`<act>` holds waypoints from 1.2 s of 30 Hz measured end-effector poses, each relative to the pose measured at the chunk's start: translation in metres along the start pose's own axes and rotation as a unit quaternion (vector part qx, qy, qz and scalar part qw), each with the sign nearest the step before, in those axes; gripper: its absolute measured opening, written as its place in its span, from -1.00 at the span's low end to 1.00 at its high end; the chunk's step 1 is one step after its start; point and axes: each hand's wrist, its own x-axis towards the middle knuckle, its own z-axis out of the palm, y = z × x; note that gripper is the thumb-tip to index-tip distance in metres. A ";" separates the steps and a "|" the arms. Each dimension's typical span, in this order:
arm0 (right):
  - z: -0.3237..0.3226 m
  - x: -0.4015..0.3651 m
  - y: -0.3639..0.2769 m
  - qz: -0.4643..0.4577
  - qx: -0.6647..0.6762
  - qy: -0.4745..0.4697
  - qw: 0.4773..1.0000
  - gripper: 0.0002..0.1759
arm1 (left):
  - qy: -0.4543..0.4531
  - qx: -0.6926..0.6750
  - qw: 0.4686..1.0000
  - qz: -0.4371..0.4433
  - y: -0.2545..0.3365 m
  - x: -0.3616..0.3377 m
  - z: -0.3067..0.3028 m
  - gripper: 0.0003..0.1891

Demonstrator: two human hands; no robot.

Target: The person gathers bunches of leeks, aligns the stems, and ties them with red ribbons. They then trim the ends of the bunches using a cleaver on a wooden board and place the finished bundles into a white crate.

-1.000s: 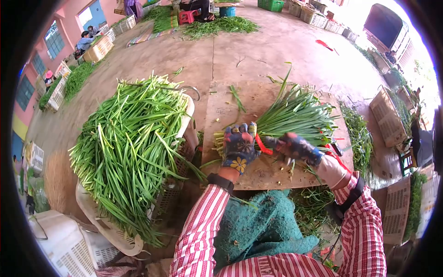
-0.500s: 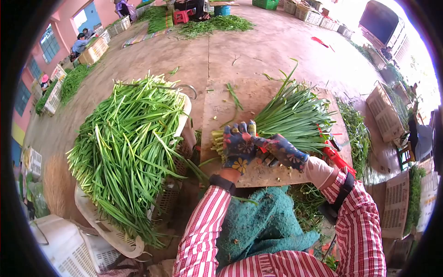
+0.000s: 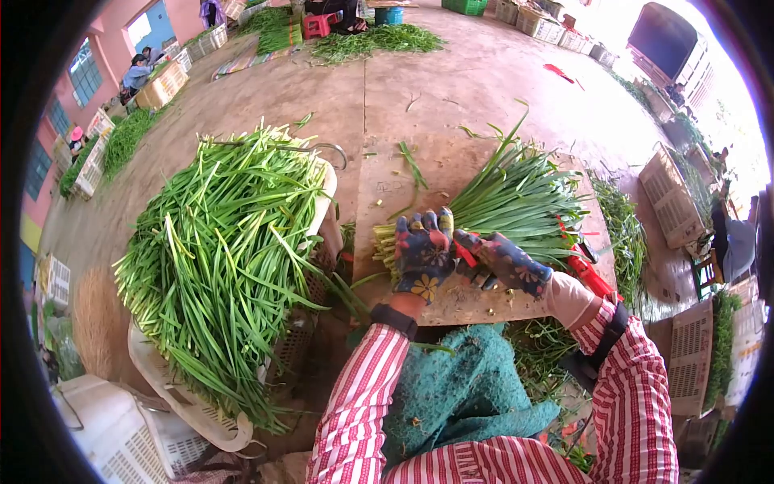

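A bunch of garlic chives [image 3: 516, 194] lies on a wooden board [image 3: 387, 173], pale stem ends to the left and leaves fanned to the right. My left hand [image 3: 424, 252], in a flowered glove, presses on the bunch near its stems with fingers curled over it. Just right of it, my gloved right hand [image 3: 512, 262] is closed on a red strip [image 3: 465, 253] at the near side of the bunch. Much of the strip is hidden by the gloves. More red strips [image 3: 592, 278] lie by my right wrist.
To the left, a white crate [image 3: 173, 379] is heaped with loose garlic chives [image 3: 226, 266], a metal hook [image 3: 332, 153] across its far end. Teal cloth [image 3: 451, 387] covers my lap. Cut leaves [image 3: 619, 234] lie right of the board. People and crates stand farther off.
My right hand has shifted slightly right, apart from the left hand, and more of the red strip shows between them. The left hand keeps to the bunch.
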 end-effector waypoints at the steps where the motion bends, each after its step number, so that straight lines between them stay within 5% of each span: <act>1: 0.002 -0.005 -0.002 -0.012 -0.027 0.016 0.999 -0.41 | -0.040 -0.008 0.999 -0.003 0.001 0.002 -0.013 -0.28; 6: -0.006 -0.020 -0.001 -0.077 0.063 0.010 0.995 -0.44 | -0.046 -0.009 0.999 -0.003 0.002 0.000 -0.013 -0.19; 10: -0.011 0.007 0.020 -0.252 -0.297 0.204 0.898 -0.58 | -0.010 -0.008 1.000 -0.002 0.003 0.001 -0.008 -0.21; 14: 0.004 -0.003 0.000 -0.172 -0.340 0.240 0.893 -0.79 | 0.013 0.002 1.000 0.009 0.002 -0.001 -0.008 -0.24; 20: 0.006 -0.001 0.001 -0.283 -0.387 0.196 0.855 -0.84 | -0.029 -0.014 0.999 -0.003 0.002 0.003 -0.018 -0.22; 23: -0.001 -0.003 0.007 -0.291 -0.331 0.148 0.885 -0.80 | 0.006 -0.014 1.000 0.009 0.000 0.000 -0.012 -0.20; 26: -0.005 -0.017 0.005 -0.405 -0.393 0.105 0.819 -0.79 | 0.002 -0.005 1.000 0.004 0.000 0.001 -0.007 -0.17; 27: -0.007 -0.014 0.013 -0.418 -0.346 0.115 0.832 -0.78 | -0.006 -0.007 1.000 0.004 0.000 0.001 -0.007 -0.16; 30: -0.017 -0.026 -0.007 -0.187 0.023 0.116 0.975 -0.69 | -0.022 -0.008 1.000 0.004 0.001 -0.001 -0.010 -0.14; 31: -0.019 -0.027 -0.008 -0.137 0.009 0.140 0.981 -0.55 | -0.026 -0.007 1.000 0.002 0.001 -0.001 -0.011 -0.13; 34: -0.021 -0.029 0.031 -0.137 0.126 -0.006 0.983 -0.36 | -0.020 -0.005 1.000 0.006 0.002 -0.001 -0.012 -0.13; 36: -0.031 -0.011 0.042 -0.005 0.170 -0.088 0.981 -0.21 | -0.018 0.005 1.000 0.007 0.002 -0.001 -0.013 -0.15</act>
